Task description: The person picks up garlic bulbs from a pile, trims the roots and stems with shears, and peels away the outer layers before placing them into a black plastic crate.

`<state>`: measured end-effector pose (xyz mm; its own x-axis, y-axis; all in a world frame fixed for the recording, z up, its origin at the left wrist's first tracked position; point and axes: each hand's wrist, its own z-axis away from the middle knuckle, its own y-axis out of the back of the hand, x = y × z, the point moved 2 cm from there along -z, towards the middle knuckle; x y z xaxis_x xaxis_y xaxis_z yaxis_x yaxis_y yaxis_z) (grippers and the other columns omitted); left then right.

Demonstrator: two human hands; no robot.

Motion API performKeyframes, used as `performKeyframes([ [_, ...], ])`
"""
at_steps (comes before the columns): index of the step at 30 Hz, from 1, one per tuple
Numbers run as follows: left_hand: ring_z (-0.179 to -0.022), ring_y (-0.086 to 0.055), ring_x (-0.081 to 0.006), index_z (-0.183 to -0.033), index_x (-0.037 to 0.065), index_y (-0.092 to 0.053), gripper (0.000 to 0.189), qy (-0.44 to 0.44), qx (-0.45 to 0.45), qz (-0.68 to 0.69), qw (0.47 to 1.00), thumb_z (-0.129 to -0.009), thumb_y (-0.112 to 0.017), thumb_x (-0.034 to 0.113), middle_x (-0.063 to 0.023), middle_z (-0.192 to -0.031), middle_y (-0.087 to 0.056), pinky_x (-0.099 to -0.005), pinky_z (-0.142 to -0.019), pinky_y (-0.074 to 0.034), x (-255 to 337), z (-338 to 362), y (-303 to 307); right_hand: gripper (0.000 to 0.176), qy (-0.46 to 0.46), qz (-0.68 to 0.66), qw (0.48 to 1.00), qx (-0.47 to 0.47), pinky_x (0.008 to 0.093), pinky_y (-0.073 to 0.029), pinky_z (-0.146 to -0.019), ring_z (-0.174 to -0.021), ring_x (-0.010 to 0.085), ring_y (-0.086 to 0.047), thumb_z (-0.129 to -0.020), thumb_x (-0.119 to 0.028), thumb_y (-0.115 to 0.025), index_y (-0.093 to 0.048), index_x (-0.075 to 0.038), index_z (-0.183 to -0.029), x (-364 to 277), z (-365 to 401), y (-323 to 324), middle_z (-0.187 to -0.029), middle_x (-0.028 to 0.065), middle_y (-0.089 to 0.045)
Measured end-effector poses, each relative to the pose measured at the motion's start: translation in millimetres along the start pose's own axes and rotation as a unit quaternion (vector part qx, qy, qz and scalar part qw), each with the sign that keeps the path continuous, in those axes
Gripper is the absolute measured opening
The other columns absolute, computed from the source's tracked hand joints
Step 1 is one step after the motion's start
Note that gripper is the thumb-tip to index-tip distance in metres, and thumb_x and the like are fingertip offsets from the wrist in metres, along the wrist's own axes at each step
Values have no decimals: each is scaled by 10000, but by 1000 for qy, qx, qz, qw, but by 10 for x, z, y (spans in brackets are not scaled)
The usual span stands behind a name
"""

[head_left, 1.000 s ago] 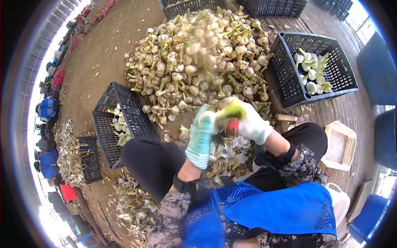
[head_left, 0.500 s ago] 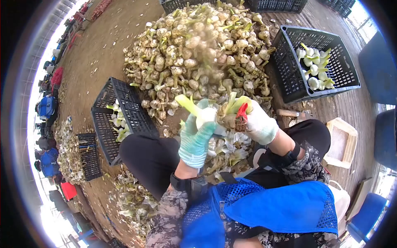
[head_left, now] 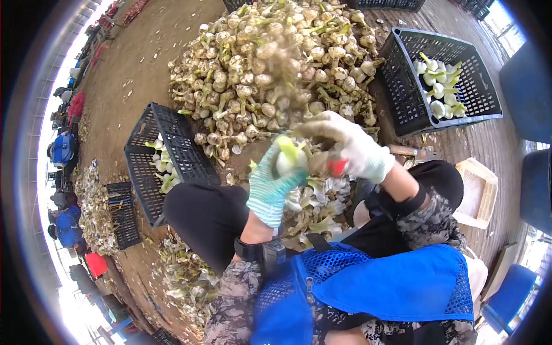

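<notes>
White-and-teal striped knit covers the left hand (head_left: 273, 187), its fingers curled round a smooth white garlic bulb with a pale green stem (head_left: 286, 163), held over a heap of papery pale peelings (head_left: 322, 215). Just beside it arches the white-gloved right hand (head_left: 359, 149), a small bright-red object (head_left: 337, 167) at its fingers; blur hides what it pinches. The rounded bulb could slip if the glove's hold loosens, likely dropping among the peelings; hands this close could also snag the stem. Room for the elbows looks tightest between two black-trousered knees (head_left: 195, 210). Ahead, a mound of dirt-streaked garlic (head_left: 230, 98) hems the reach; a black plastic mesh crate (head_left: 187, 149) edges the left, and a larger black slotted crate (head_left: 402, 95) the right, beyond a wooden-handled tool (head_left: 402, 150).
</notes>
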<state>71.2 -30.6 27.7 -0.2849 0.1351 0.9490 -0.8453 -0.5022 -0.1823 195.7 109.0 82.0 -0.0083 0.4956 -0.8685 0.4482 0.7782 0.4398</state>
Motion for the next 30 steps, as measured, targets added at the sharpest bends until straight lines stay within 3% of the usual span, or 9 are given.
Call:
performKeyframes([
  [2,-954,-549,-132,-1246,8,-459,623,-14,12,-44,999,-709,-748,129,-86,-1076,-575,-250,-814,-481,-34,16,-33,369,88,8,996,29,305,-455,-760,-863,229,-574,-681,-127,-722,-596,-31,-1014,86,-15,-180,-929,102,-591],
  [6,-840,-570,-131,-1237,-6,-459,596,44,-56,39,997,-727,-723,154,-77,-1011,-580,-249,-712,-494,58,45,-109,200,-74,-152,983,67,303,-471,-634,-683,222,-576,-700,-77,-669,-631,-25,-890,314,69,-170,-767,89,-581],
  [13,-690,-546,-139,-1374,22,-240,921,125,-197,225,946,-662,-750,307,-58,-892,-547,-232,-498,-387,203,128,-196,226,-152,-509,845,62,324,-485,-720,-846,185,-584,-827,-177,-587,-556,-27,-993,483,260,-282,-927,58,-594],
  [16,-637,-529,-141,-1387,29,-200,969,123,-243,300,914,-653,-753,337,-59,-888,-542,-235,-467,-361,36,127,-115,258,-124,-819,560,22,349,-479,-813,-927,216,-573,-840,-157,-557,-537,-28,-1063,266,302,-356,-1004,92,-581],
  [18,-597,-539,-170,-1386,68,-210,960,130,-250,340,897,-652,-748,376,-100,-892,-566,-251,-437,-369,-61,154,-63,264,-172,-869,464,11,366,-464,-855,-949,229,-565,-851,-152,-539,-531,-19,-1079,248,305,-394,-1025,113,-579],
  [22,-691,-589,-224,-1346,88,-280,823,135,-191,332,914,-718,-688,430,-118,-907,-582,-277,-508,-469,142,112,-193,245,-146,-868,474,-24,385,-444,-895,-982,235,-552,-879,-165,-507,-533,-1,-1059,252,253,-335,-1037,131,-576],
  [26,-801,-600,-211,-1285,80,-384,701,187,-126,240,944,-748,-674,427,-82,-928,-584,-306,-630,-524,208,10,-139,276,-73,-314,943,-81,274,-470,-754,-850,156,-581,-846,-210,-574,-558,11,-1010,169,253,-220,-921,84,-601],
  [28,-842,-591,-207,-1158,4,-501,484,140,-100,215,961,-797,-630,301,-100,-984,-575,-339,-703,-509,-80,-98,80,259,-212,-391,890,-102,276,-475,-707,-778,157,-580,-836,-169,-561,-541,14,-1019,162,284,-360,-908,75,-597],
  [30,-921,-570,-214,-1057,-26,-554,320,136,28,282,949,-804,-579,168,-106,-997,-583,-328,-797,-487,-39,-112,2,248,-165,-296,940,31,323,-479,-723,-782,202,-583,-842,-157,-548,-530,5,-1029,460,256,-359,-907,102,-588],
])
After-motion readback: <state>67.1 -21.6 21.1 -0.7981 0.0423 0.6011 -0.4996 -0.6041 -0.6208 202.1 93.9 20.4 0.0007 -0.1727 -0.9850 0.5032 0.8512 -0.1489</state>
